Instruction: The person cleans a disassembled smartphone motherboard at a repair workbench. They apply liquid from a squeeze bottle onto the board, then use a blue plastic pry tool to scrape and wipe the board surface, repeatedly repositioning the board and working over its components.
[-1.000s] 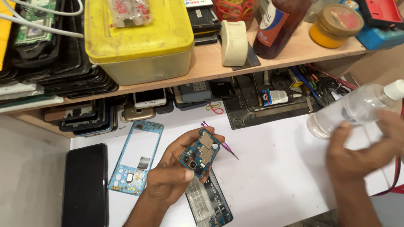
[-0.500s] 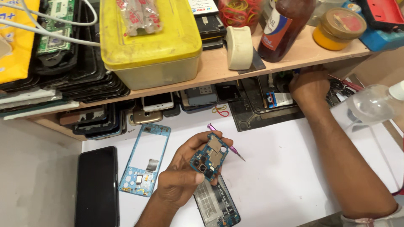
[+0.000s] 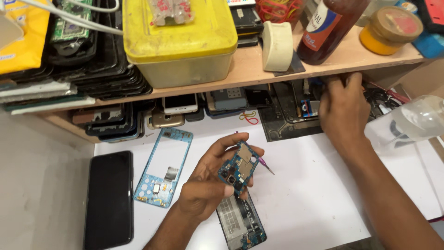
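**Circuit board pinched in the left hand, right hand under the shelf**

From my remote seat I see the white bench (image 3: 314, 199) spread below a long wooden shelf (image 3: 259, 69) that carries a yellow plastic tub (image 3: 180, 41) and a dark brown glass bottle (image 3: 328, 28). A black slab-like phone screen (image 3: 110, 199) lies flat at the bench's left edge, and beside it rests a light-blue phone middle frame (image 3: 164, 166). Nearer to me, a dark opened phone body (image 3: 240, 222) lies partly under my left hand (image 3: 208, 185). That hand's grip is clamped on a small blue phone circuit board (image 3: 238, 167), held tilted above the bench, thumb and fingertips at its edges. My right hand (image 3: 342, 109) reaches into the space under the shelf; its fingers are curled, and I cannot tell whether they hold anything. A thin purple-handled tool (image 3: 264, 164) lies just behind the board.
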